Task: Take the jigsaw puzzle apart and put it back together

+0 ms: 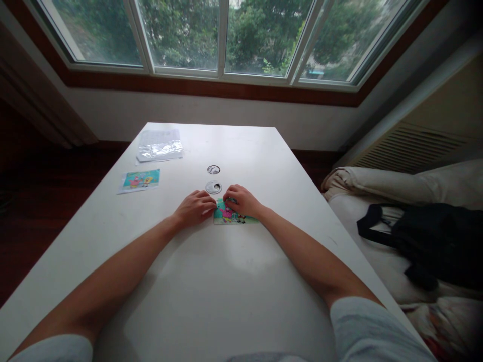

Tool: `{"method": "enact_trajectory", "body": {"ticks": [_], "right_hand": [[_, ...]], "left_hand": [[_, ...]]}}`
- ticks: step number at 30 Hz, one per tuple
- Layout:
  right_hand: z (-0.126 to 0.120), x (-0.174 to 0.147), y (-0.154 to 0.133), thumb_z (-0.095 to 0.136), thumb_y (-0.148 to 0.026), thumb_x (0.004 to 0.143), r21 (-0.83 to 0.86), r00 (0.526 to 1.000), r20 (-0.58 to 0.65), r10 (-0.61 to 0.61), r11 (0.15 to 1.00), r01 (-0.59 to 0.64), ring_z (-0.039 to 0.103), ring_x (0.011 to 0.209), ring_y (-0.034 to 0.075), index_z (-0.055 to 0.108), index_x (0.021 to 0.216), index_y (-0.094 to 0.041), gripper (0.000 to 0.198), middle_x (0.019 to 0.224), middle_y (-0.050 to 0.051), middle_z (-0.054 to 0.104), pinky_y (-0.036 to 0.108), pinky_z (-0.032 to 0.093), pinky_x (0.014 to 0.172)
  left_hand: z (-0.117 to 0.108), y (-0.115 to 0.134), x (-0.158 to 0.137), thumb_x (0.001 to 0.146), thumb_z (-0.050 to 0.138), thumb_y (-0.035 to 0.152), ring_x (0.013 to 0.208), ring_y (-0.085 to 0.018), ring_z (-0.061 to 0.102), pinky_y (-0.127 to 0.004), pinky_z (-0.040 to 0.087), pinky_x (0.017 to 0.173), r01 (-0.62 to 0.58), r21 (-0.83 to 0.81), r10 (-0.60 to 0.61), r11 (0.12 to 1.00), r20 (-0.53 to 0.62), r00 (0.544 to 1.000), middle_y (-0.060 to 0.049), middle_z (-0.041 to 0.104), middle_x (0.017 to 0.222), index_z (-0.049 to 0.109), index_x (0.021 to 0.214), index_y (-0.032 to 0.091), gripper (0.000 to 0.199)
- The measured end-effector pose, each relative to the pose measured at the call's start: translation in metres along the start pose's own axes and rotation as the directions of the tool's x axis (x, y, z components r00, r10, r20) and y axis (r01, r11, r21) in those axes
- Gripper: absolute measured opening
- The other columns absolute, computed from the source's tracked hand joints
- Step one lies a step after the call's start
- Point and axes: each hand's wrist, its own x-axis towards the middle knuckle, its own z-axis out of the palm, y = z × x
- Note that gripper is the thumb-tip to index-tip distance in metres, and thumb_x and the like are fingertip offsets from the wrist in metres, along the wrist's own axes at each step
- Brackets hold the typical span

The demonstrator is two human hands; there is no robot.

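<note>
A flat, rectangular cartoon picture (227,216) lies on a smooth white table (215,281), partly beneath the curled right hand (242,201), the left hand (194,208) bent at its left edge; whether either grips cannot be told. Beyond sit two round discs (212,188) and, leftward, crinkled, shiny plastic (162,147).

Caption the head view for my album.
Left hand and right hand at a colourful rectangular cartoon picture on a white table.

Picture (227,216) on table (222,296), disc (212,187) behind
</note>
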Motion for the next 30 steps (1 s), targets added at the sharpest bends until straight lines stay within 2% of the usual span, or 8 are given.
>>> {"method": "enact_trajectory", "body": {"ticks": [9, 18, 30], "right_hand": [[-0.0010, 0.0000, -0.0017, 0.064, -0.015, 0.089, 0.004, 1.000, -0.008, -0.007, 1.000, 0.007, 0.056, 0.096, 0.023, 0.071, 0.098, -0.021, 0.013, 0.102, 0.007, 0.065, 0.036, 0.045, 0.090], [-0.0016, 0.0006, -0.0017, 0.064, -0.016, 0.090, 0.004, 1.000, -0.004, -0.007, 1.000, 0.007, 0.056, 0.097, 0.023, 0.070, 0.098, -0.022, 0.012, 0.102, 0.007, 0.065, 0.037, 0.045, 0.090], [-0.0002, 0.0005, -0.0008, 0.065, -0.015, 0.089, -0.001, 1.000, -0.003, 0.003, 1.000, -0.003, 0.056, 0.097, 0.023, 0.071, 0.097, -0.022, 0.012, 0.103, 0.007, 0.065, 0.037, 0.045, 0.090]], "left_hand": [[0.0002, 0.0010, -0.0005, 0.098, 0.056, 0.025, 0.104, -0.022, 0.062, -0.039, 0.045, 0.091, 0.021, -0.018, -0.021, 1.000, -0.001, 1.000, -0.004, 0.076, 0.110, 0.075, 0.102, 0.025, 0.019], [0.0006, 0.0011, -0.0001, 0.096, 0.058, 0.024, 0.106, -0.023, 0.062, -0.040, 0.047, 0.094, 0.046, -0.058, -0.045, 0.997, 0.010, 0.999, -0.005, 0.075, 0.112, 0.075, 0.112, 0.027, 0.023], [-0.0006, -0.0029, 0.0011, 0.095, 0.058, 0.021, 0.103, -0.021, 0.064, -0.039, 0.051, 0.096, 0.056, -0.138, -0.055, 0.989, 0.010, 0.998, -0.003, 0.076, 0.110, 0.078, 0.106, 0.027, 0.024]]}}
